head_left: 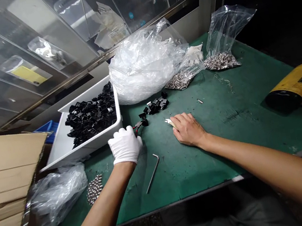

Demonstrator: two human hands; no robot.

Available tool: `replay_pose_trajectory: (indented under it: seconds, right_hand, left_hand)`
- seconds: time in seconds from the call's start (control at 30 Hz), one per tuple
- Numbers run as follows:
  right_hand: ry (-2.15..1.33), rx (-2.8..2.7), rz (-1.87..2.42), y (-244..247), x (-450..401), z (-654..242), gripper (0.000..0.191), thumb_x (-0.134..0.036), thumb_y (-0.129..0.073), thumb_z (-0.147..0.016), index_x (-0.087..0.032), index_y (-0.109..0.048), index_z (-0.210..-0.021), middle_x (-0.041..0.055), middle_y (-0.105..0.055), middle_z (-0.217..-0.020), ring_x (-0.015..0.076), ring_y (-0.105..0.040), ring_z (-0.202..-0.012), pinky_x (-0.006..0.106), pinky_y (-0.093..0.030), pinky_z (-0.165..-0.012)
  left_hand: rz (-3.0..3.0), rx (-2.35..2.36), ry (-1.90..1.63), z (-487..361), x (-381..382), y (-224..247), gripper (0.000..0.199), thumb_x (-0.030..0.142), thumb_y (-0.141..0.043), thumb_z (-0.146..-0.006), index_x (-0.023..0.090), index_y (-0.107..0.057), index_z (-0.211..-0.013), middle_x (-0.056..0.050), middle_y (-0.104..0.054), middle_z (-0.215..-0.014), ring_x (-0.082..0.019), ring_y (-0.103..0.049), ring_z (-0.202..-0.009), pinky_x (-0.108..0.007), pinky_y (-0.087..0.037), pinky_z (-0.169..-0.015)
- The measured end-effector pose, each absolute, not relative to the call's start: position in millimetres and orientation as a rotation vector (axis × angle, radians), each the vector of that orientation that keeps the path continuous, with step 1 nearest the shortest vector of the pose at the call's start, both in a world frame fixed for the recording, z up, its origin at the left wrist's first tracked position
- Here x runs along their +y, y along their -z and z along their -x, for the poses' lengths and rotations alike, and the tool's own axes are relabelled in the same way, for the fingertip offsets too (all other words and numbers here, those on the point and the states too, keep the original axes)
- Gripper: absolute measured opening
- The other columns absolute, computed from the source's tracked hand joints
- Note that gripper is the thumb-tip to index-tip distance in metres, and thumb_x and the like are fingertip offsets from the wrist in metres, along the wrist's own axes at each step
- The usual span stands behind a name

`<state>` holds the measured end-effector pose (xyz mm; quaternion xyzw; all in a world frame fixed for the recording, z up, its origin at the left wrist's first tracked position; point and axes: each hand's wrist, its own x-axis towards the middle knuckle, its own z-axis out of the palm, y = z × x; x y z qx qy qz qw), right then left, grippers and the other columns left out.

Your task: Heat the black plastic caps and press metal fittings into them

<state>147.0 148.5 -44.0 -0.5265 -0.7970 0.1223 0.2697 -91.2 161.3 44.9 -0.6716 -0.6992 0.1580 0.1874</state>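
Note:
My left hand (125, 145), in a white glove, is closed around red-handled pliers (138, 124). The pliers' jaws are at a small black part (145, 122); whether they grip it I cannot tell. Bare, my right hand (186, 128) is closed on a small tool with a pale handle and a forked metal tip (167, 121), low over the green table (207, 169). Just beyond both hands lies a loose pile of black parts (156, 105). An L-shaped hex key (153, 173) rests on the table between my forearms.
A white bin (97, 138) full of black parts stands at left, beside a cardboard box (2, 166) and crumpled plastic (59, 187). Metal pieces (94, 189) lie near my left forearm. Behind are a large plastic bag (142, 64) and bagged metal pieces (221, 61). A yellow power tool (300, 82) lies right.

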Motion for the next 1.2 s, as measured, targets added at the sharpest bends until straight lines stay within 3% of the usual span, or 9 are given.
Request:
replay_pose_trajectory:
  seconds: [0.33,0.43,0.5,0.63,0.8,0.9,1.2]
  right_hand:
    - [-0.701,-1.790,1.248,45,155,-149,0.036,-0.021,-0.060,-0.086,-0.016,-0.067,-0.121,0.0160,-0.066,-0.120,0.0320,-0.054,-0.112,0.050,-0.037,-0.105]
    - [-0.843,-1.560,1.159,41,163,-157,0.035,-0.026,-0.061,-0.085,-0.018,-0.068,-0.119,0.0123,-0.068,-0.122,0.0272,-0.058,-0.112,0.044,-0.042,-0.107]
    - [-0.950,-1.362,1.106,35,165,-166,0.036,-0.034,-0.054,-0.091,-0.018,-0.064,-0.122,0.0111,-0.069,-0.119,0.0235,-0.063,-0.105,0.040,-0.049,-0.101]
    - [-1.162,-1.048,0.982,8,152,-185,0.047,-0.043,-0.025,-0.101,-0.018,-0.057,-0.125,0.0096,-0.071,-0.113,0.0197,-0.067,-0.095,0.040,-0.058,-0.087]
    - [-1.657,-0.221,0.550,-27,120,-187,0.028,-0.034,-0.043,-0.093,-0.018,-0.063,-0.105,0.0051,-0.071,-0.100,0.0164,-0.066,-0.083,0.037,-0.060,-0.082]
    - [-1.673,0.011,0.534,-33,107,-177,0.022,-0.031,-0.047,-0.093,-0.019,-0.063,-0.101,0.0025,-0.070,-0.092,0.0147,-0.064,-0.078,0.034,-0.059,-0.078]
    - [-1.337,-0.027,0.707,-34,83,-182,0.020,-0.029,-0.049,-0.095,-0.020,-0.065,-0.103,0.0013,-0.069,-0.093,0.0134,-0.064,-0.077,0.028,-0.057,-0.071]
  left_hand:
    - [1.976,-2.352,-0.350,95,159,-47,0.039,0.045,-0.047,-0.088,0.020,-0.067,-0.110,-0.016,-0.071,-0.102,-0.036,-0.068,-0.088,-0.041,-0.050,-0.071]
    - [2.009,-2.623,0.066,90,137,-48,0.039,0.046,-0.050,-0.087,0.024,-0.068,-0.114,-0.011,-0.074,-0.104,-0.032,-0.069,-0.091,-0.039,-0.050,-0.078]
    - [2.027,-2.736,0.426,79,111,-48,0.039,0.044,-0.051,-0.086,0.023,-0.068,-0.114,-0.008,-0.074,-0.104,-0.028,-0.067,-0.093,-0.036,-0.049,-0.083]
    - [2.088,-3.015,1.191,35,46,-49,0.038,0.051,-0.057,-0.086,0.024,-0.069,-0.110,-0.001,-0.064,-0.072,-0.020,-0.056,-0.064,-0.030,-0.043,-0.062]
    - [2.252,-3.045,1.963,-25,-14,-48,0.042,0.051,-0.059,-0.090,0.023,-0.066,-0.120,0.001,-0.057,-0.067,-0.017,-0.048,-0.062,-0.029,-0.041,-0.066]
    - [2.255,-3.013,2.206,-46,-36,-43,0.043,0.048,-0.060,-0.093,0.023,-0.062,-0.128,-0.001,-0.061,-0.078,-0.016,-0.051,-0.069,-0.029,-0.043,-0.072]
    - [1.919,-3.152,2.740,-85,-70,-30,0.038,0.048,-0.067,-0.088,0.019,-0.067,-0.113,-0.006,-0.067,-0.083,-0.017,-0.054,-0.068,-0.031,-0.046,-0.067]
